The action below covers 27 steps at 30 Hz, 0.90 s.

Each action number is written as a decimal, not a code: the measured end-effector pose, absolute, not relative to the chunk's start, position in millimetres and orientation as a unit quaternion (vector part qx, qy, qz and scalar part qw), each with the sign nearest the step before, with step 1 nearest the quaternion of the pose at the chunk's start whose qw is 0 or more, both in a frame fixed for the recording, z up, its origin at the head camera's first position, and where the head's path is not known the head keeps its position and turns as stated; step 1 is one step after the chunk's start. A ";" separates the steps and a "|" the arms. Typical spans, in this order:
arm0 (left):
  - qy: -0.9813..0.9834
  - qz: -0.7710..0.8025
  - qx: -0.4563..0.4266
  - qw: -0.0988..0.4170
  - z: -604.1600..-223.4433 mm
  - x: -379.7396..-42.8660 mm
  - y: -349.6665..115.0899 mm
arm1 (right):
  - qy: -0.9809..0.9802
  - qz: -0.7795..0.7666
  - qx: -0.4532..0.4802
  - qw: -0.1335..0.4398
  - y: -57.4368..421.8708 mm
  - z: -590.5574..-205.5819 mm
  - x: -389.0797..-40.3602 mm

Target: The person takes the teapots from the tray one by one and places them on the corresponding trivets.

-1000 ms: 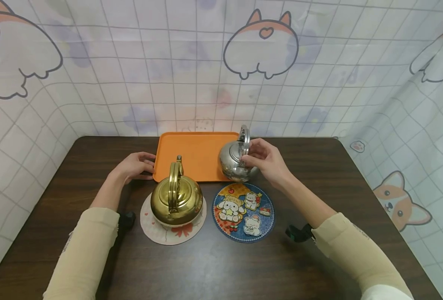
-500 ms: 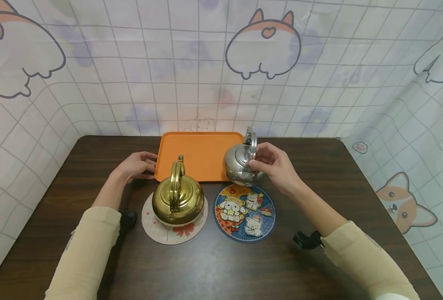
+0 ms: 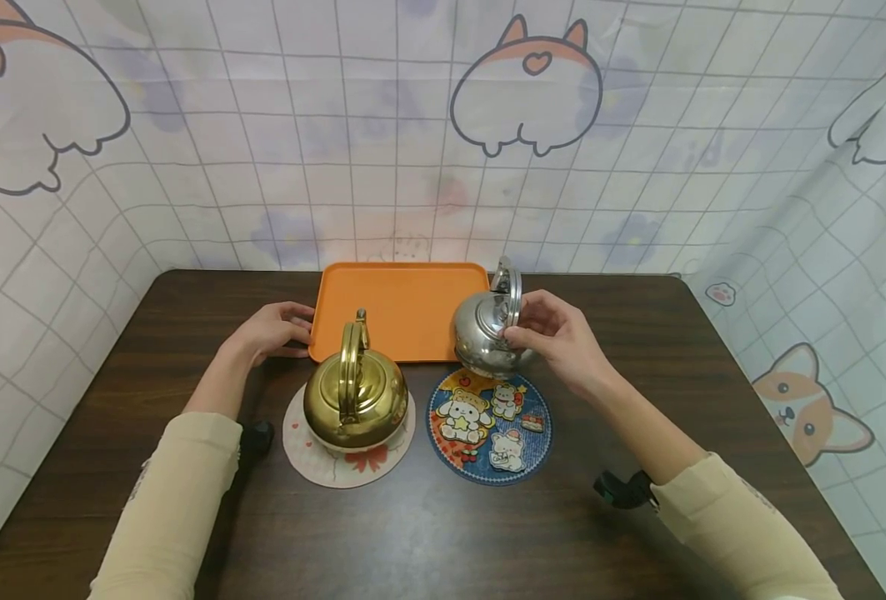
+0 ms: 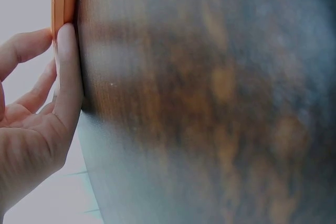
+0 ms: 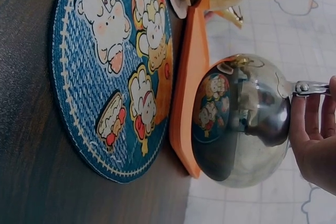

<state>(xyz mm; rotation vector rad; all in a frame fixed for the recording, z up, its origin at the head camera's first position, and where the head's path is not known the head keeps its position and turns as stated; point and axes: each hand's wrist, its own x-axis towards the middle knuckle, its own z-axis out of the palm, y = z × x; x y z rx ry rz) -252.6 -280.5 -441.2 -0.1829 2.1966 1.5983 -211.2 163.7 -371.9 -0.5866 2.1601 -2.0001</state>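
Observation:
A shiny silver kettle (image 3: 478, 335) hangs at the right end of the orange tray (image 3: 397, 308), near the back edge of the blue mat (image 3: 480, 467). My right hand (image 3: 566, 342) grips its upright handle (image 3: 516, 302), thumb in front. In the right wrist view, the rounded underside of the kettle (image 5: 241, 129) mirrors the mat. My left hand (image 3: 272, 332) rests at the left end of the tray, fingertips on its rim; the left wrist view shows fingertips (image 4: 65, 43) against the tray's orange edge (image 4: 63, 3). A gold kettle (image 3: 356, 400) stands on a pink mat (image 3: 300, 458).
Dark wooden tabletop (image 3: 412, 542) spreads under everything. Behind it hangs a white gridded cloth (image 3: 382, 125) with cartoon corgis. The gold kettle stands just in front of the tray's left part. Black straps with devices sit near both wrists.
My right hand has carried the silver kettle rightward and a little toward me, from over the tray to its right end. The left hand and gold kettle stay in place.

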 end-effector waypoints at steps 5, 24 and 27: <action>0.790 0.573 -0.069 0.207 -441.5 -253.4 -279.7 | 0.718 -0.664 -0.197 0.068 165.9 -372.3 -207.4; 0.791 0.573 -0.065 0.203 -441.7 -250.8 -279.1 | 0.742 -0.634 -0.209 0.067 175.7 -378.2 -190.0; 0.790 0.574 -0.069 0.204 -441.7 -252.1 -279.4 | 0.744 -0.630 -0.213 0.069 176.7 -379.4 -187.6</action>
